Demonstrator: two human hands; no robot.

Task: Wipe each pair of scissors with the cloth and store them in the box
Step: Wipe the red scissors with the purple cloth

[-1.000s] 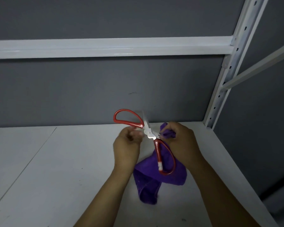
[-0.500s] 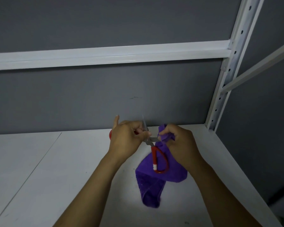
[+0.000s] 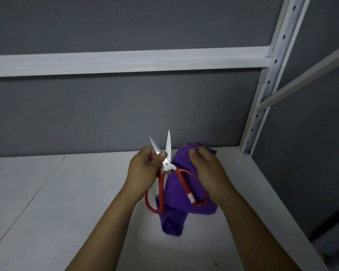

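Left hand (image 3: 143, 173) fingers clamped at scissors (image 3: 165, 165) pivot over shelf (image 3: 67, 192); blades slightly apart, long axis pointing up-away. Right hand (image 3: 207, 173) fingers bunch cloth (image 3: 181, 153) just right of blades, nearer for wiping.

Surface: white shelf board (image 3: 47, 212), seam at left; purple cloth (image 3: 172, 225) tail perhaps touching it.

One pair of scissors (image 3: 166, 164) and one cloth (image 3: 173, 194) at centre. Two hands: left hand (image 3: 143, 173), right hand (image 3: 207, 171). One shelf (image 3: 67, 192). One post (image 3: 259, 106) at 2 o'clock. Two rails: back rail (image 3: 125, 61), side rail (image 3: 309, 69).
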